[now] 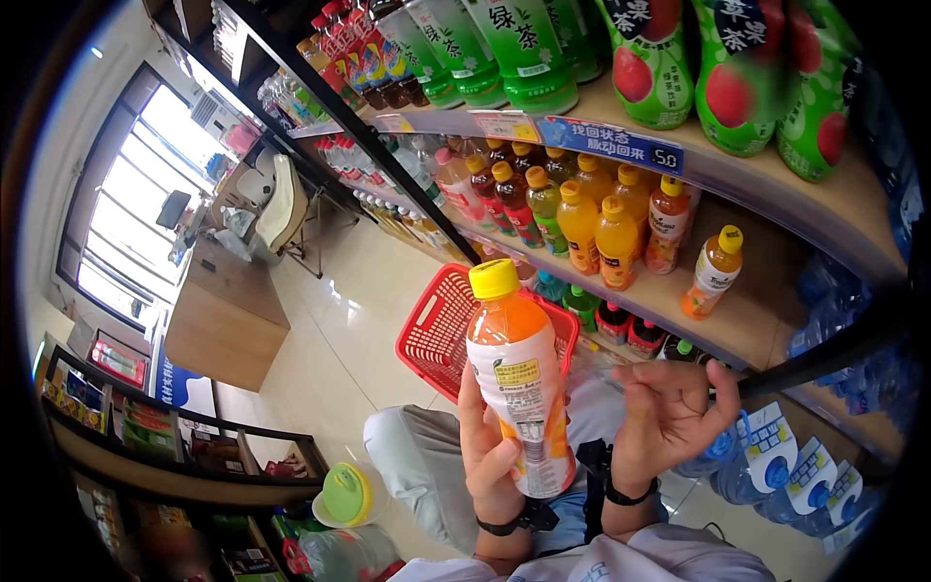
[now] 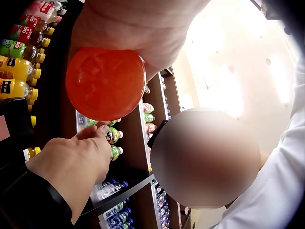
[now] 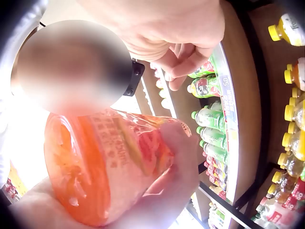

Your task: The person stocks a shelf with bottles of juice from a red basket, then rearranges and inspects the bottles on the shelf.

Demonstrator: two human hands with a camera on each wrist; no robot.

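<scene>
In the head view my left hand (image 1: 493,456) grips an orange drink bottle (image 1: 524,388) with a yellow cap, upright, its printed back label facing me. The left wrist view shows the bottle's round orange base (image 2: 106,84) below the palm (image 2: 128,28). My right hand (image 1: 669,417) is raised to the right of the bottle, apart from it, its fingers bent with nothing visible in them. The right wrist view has the bottle (image 3: 109,167) in the left hand (image 3: 176,176), and the right hand's curled fingers (image 3: 178,62) above.
A red basket (image 1: 427,335) stands on the floor behind the bottle. Curved shelves (image 1: 776,320) of drinks run along the right, with a similar yellow-capped bottle (image 1: 713,272) near the edge. Water packs (image 1: 776,466) stand low right; a green-lidded container (image 1: 347,493) is at lower left.
</scene>
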